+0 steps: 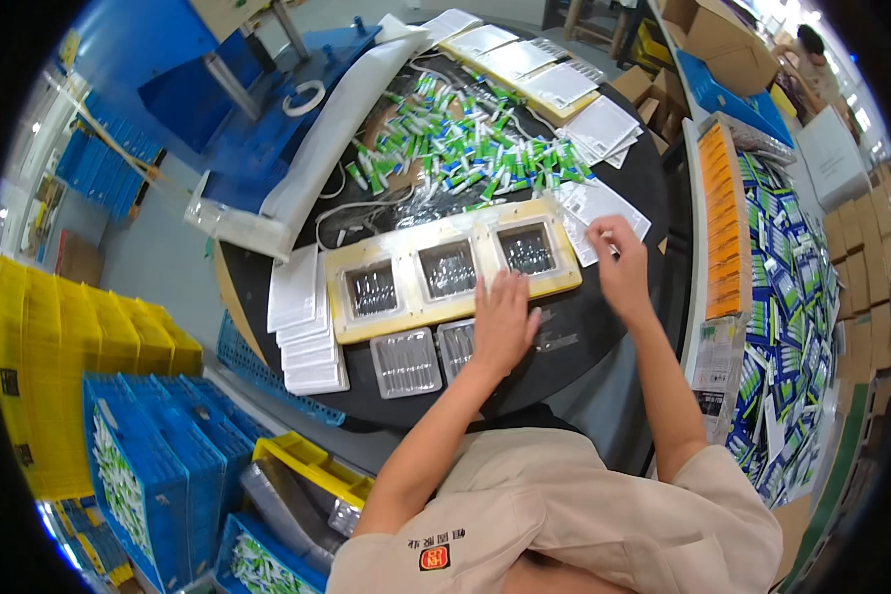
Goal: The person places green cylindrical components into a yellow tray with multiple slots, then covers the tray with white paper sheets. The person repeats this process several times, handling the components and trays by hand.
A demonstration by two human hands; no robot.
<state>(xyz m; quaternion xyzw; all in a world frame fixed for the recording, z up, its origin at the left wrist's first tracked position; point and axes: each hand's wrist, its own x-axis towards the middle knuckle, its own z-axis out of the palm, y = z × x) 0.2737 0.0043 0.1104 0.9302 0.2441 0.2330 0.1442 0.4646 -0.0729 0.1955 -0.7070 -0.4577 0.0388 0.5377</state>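
Note:
A long pale-yellow fixture (pixel 406 243) with three square openings lies across the round black table. Clear ribbed plastic blister trays (pixel 449 268) sit in its openings. My left hand (pixel 506 322) rests with fingers outstretched on the fixture's near edge, below the right-hand opening. Over the white printed cards (pixel 604 210) at the fixture's right end is my right hand (pixel 621 265), its fingers curled together; whether a card is between them is hidden. Two more clear blister trays (pixel 406 364) lie in front of the fixture, the right one partly behind my left hand.
A heap of small green-and-white tubes (pixel 465 139) covers the table's far side. White cards (pixel 312 342) are stacked at the left. Another yellow fixture (pixel 520 74) carries cards at the back. Blue crates (pixel 148 465) stand lower left; a bin of packaged goods (pixel 777 327) stands right.

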